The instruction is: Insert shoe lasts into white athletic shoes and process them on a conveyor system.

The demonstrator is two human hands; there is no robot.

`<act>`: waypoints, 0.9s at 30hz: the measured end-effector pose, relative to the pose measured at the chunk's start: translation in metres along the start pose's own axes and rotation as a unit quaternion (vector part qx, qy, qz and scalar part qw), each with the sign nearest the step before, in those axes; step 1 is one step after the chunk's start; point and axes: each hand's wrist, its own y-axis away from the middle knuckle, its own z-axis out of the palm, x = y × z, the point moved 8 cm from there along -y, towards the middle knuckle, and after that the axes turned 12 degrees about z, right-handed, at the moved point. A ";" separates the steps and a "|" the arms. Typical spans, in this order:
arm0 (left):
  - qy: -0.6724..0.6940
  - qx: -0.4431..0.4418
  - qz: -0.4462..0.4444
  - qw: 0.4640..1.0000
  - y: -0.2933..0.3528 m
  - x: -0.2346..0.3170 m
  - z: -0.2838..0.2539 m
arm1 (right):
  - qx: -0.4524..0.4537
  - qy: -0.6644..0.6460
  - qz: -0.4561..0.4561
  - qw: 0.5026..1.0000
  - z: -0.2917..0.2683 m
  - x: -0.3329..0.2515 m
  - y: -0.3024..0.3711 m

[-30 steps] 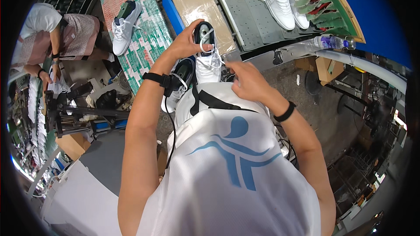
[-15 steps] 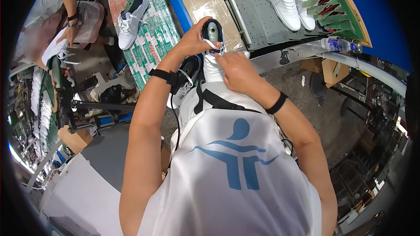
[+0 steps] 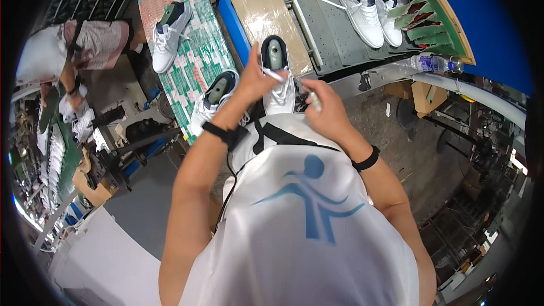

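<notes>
A white sneaker [image 3: 277,93] with a dark collar and a green last inside stands in front of my body, its toe toward me. My left hand [image 3: 253,84] is at its left side, thumb and fingers closed on a white shoelace [image 3: 275,75] across the tongue. Just right of the sneaker, apart from it, my right hand [image 3: 328,107] is closed around a small pale object [image 3: 314,101], too blurred to name. Another white sneaker [image 3: 212,102] with a green last lies beyond my left wrist, partly hidden by my forearm.
A wrapped green-and-white board [image 3: 190,39] at left carries a sneaker [image 3: 169,37]. A wrapped brown board [image 3: 266,11] is ahead. Two sneakers [image 3: 365,14] sit on a grey conveyor before green flaps [image 3: 425,14]. A bottle [image 3: 436,63] lies at right. Another person [image 3: 71,59] works far left.
My right hand has moved off the sneaker to the right, and a small pale object now shows in it. My left hand stays at the laces. The other person has bent and moved a shoe lower.
</notes>
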 end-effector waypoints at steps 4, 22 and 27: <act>-0.156 0.107 0.118 0.975 0.021 -0.010 0.014 | -0.041 -0.272 0.082 0.958 0.008 0.087 -0.018; -0.512 0.085 -0.065 0.852 -0.091 -0.076 -0.265 | -0.076 -0.002 0.161 0.984 -0.008 0.165 0.003; -0.349 0.092 0.236 0.902 -0.140 -0.006 -0.017 | -0.026 -0.061 0.212 0.975 -0.046 0.189 0.000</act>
